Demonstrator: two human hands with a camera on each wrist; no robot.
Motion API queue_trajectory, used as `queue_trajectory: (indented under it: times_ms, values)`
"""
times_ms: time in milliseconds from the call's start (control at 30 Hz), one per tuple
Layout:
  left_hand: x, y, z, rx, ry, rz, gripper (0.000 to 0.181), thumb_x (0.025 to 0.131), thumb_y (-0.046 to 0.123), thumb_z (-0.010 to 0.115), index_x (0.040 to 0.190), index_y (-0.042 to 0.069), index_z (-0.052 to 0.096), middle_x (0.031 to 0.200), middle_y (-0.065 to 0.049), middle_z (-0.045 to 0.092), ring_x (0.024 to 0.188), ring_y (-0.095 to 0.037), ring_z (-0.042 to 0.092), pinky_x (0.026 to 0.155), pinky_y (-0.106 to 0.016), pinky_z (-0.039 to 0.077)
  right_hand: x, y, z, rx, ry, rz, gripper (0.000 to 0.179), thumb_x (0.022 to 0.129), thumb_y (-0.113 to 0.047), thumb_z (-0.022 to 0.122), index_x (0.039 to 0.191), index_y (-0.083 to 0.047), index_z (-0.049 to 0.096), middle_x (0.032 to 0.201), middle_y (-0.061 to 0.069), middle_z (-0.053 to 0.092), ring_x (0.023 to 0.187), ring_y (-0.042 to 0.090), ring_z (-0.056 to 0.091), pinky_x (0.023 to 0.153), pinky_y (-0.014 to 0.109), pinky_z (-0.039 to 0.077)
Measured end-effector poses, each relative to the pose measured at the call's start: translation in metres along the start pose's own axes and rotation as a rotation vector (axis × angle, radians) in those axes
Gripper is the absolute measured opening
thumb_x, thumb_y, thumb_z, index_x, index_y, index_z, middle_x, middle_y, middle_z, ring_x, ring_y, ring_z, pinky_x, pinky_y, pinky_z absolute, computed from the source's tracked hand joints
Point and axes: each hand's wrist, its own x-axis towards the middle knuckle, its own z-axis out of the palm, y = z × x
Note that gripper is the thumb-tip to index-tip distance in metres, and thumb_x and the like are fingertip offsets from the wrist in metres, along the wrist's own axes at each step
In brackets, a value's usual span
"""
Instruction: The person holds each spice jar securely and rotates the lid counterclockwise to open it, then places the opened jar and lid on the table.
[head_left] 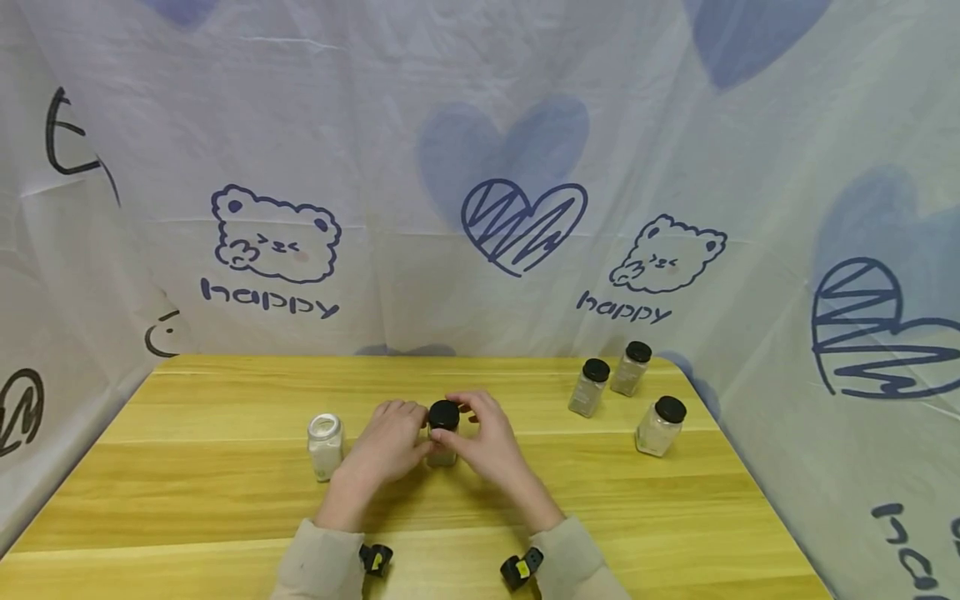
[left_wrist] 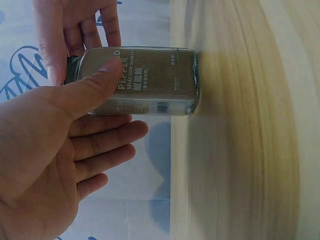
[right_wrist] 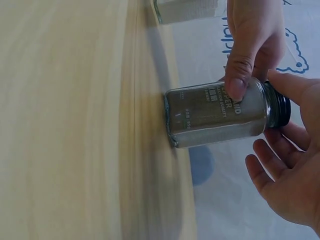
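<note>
A glass pepper jar (head_left: 442,457) with a black lid (head_left: 444,414) stands upright on the table between my hands. My left hand (head_left: 385,446) holds its body, thumb (left_wrist: 102,82) across the printed label and fingers behind. From the other side my right hand (head_left: 489,444) grips the lid, thumb in front and fingertips round the far edge. In the right wrist view the jar (right_wrist: 215,112) shows grey-brown powder inside, and its base meets the tabletop. Left of my left hand stands a lidless glass jar (head_left: 326,454) with pale contents.
Two black-lidded jars of greyish powder, one nearer (head_left: 588,390) and one farther (head_left: 631,371), stand at the back right. A black-lidded jar with paler contents (head_left: 658,429) is near the right edge. A printed cloth (head_left: 390,150) hangs behind the wooden table (head_left: 225,500).
</note>
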Motion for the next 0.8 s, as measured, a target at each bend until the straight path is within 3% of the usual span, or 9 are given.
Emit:
queue_trajectory:
  times_ms: [500, 800]
  values:
    - [0.0005, -0.0007, 0.0008, 0.002, 0.015, 0.010, 0.031, 0.090, 0.025, 0.083, 0.103, 0.002, 0.068, 0.105, -0.011, 0.070, 0.107, -0.034, 0.062, 0.113, -0.053, 0.042, -0.0012, 0.0002, 0.0005, -0.044, -0.062, -0.036, 0.053, 0.097, -0.024, 0.076, 0.145, -0.009, 0.060, 0.141, 0.011, 0.061, 0.127, 0.031, 0.054, 0.100, 0.057, 0.051]
    - [0.0005, -0.0011, 0.0011, -0.006, 0.017, 0.008, 0.030, 0.090, 0.025, 0.084, 0.102, 0.003, 0.068, 0.102, -0.008, 0.069, 0.105, -0.032, 0.062, 0.113, -0.052, 0.042, -0.0022, -0.0009, 0.0007, -0.068, -0.109, -0.040, 0.054, 0.099, -0.023, 0.072, 0.150, -0.013, 0.057, 0.149, 0.009, 0.057, 0.135, 0.032, 0.049, 0.110, 0.054, 0.046]
